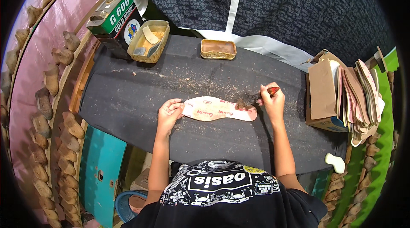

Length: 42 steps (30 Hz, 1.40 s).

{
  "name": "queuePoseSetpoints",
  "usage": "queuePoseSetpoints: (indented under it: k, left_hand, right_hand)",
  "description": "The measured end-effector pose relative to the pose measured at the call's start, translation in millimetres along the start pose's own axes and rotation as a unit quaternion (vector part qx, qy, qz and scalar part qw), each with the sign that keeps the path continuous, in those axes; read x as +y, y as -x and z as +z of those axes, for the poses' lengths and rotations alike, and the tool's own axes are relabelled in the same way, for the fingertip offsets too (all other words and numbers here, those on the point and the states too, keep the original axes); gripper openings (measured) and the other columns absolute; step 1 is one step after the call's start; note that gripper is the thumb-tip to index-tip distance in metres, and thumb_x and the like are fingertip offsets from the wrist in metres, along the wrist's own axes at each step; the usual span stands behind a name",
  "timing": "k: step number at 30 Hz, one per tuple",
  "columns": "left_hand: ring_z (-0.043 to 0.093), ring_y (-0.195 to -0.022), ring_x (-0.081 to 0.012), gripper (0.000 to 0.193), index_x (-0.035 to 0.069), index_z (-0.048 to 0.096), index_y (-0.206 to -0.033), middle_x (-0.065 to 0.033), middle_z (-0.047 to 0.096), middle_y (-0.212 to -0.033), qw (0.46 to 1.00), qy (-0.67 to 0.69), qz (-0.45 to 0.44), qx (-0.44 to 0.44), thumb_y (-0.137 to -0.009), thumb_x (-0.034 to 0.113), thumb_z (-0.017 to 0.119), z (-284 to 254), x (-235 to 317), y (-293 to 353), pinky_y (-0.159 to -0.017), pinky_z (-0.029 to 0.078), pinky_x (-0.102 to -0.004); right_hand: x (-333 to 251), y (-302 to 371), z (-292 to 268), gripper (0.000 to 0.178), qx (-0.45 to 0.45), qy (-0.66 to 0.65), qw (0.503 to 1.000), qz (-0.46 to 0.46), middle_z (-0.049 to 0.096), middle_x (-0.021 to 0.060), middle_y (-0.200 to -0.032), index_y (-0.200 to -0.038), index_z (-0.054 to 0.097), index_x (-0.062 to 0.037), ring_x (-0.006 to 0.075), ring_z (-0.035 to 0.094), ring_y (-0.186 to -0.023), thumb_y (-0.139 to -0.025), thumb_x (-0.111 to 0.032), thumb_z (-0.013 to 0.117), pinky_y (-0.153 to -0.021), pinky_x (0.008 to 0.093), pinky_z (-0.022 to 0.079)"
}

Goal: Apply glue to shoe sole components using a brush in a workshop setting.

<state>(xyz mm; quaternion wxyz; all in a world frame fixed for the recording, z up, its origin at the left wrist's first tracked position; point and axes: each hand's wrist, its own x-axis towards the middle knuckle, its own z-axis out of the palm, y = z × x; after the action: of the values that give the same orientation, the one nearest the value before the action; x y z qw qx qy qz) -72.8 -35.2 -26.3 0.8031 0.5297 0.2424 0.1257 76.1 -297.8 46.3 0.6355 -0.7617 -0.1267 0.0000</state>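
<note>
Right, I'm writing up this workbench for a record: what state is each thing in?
Left hand: pinching the insole's left end
Right hand: closed around the brush
Insole: flat on the table
Brush: held at the insole's right end
Small tray: open, brown contents
Tub: open, pieces inside
Can: standing, cap unclear
Cardboard box: open, packed
Table: strewn with scraps

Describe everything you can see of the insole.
The insole is a long, thin, sole-shaped piece, pale pinkish-tan with red print, browner toward its right end; it looks like board, though I can't be sure. It lies roughly flat on the dark table, broader end left, narrower end right. The left hand holds its left end; the bristles of a brush meet its upper edge near the right end.
</note>
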Motion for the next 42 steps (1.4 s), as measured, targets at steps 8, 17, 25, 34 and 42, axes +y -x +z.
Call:
queuePoseSetpoints:
  k: [8,17,25,34,42]
  left_hand:
    - [0.055,-0.066,-0.0061,0.023,0.001,0.049,-0.096,-0.0042,0.058,-0.081,1.000,-0.005,0.001,-0.004,-0.075,0.003,0.058,-0.8,-1.1,3.8,-0.055,0.044,-0.0151]
    - [0.055,-0.065,-0.0059,0.023,0.001,0.049,-0.097,-0.0032,0.058,-0.080,1.000,-0.008,0.002,0.006,-0.075,0.003,0.058,-1.5,-4.2,4.1,-0.055,0.044,-0.0150]
    - [0.054,-0.064,-0.0048,0.025,0.002,0.048,-0.097,-0.0014,0.058,-0.079,1.000,-0.015,-0.004,-0.010,-0.075,0.004,0.058,-2.9,-1.9,-0.6,-0.053,0.043,-0.0149]
    - [0.055,-0.068,-0.0065,0.024,0.001,0.048,-0.097,-0.0043,0.058,-0.082,1.000,-0.017,-0.002,-0.009,-0.075,0.002,0.057,-0.3,-0.4,0.0,-0.056,0.045,-0.0159]
    - [0.055,-0.068,-0.0073,0.024,0.001,0.048,-0.097,-0.0049,0.057,-0.082,1.000,-0.015,-0.003,-0.002,-0.075,0.001,0.057,0.3,2.3,1.7,-0.057,0.046,-0.0166]
  right_hand:
    - [-31.8,14.8,32.9,0.012,0.031,-0.031,0.998,-0.040,0.051,0.0003,-0.058,-0.078,0.046,-0.0028,0.0048,0.049,-0.047,-0.079,-0.011,0.055,-0.040,0.0179,0.037]
    - [-8.5,26.5,40.6,0.013,0.012,-0.010,0.999,-0.049,0.056,0.0066,-0.067,-0.088,0.041,-0.0030,0.0073,0.051,-0.047,-0.084,-0.014,0.046,-0.041,0.0199,0.041]
    - [-2.9,23.8,-16.5,0.013,0.108,0.011,0.994,-0.024,0.054,0.0045,-0.067,-0.091,0.044,-0.0032,0.0043,0.045,-0.045,-0.085,-0.015,0.044,-0.039,0.0168,0.037]
    - [-8.7,37.7,32.7,0.017,0.034,-0.070,0.995,-0.064,0.054,0.0061,-0.069,-0.095,0.046,-0.0007,0.0062,0.051,-0.052,-0.085,-0.014,0.045,-0.042,0.0170,0.042]
    - [3.7,43.0,16.5,0.011,0.015,-0.016,0.994,-0.106,0.055,0.0053,-0.068,-0.090,0.047,-0.0010,0.0060,0.050,-0.054,-0.084,-0.010,0.044,-0.043,0.0165,0.040]
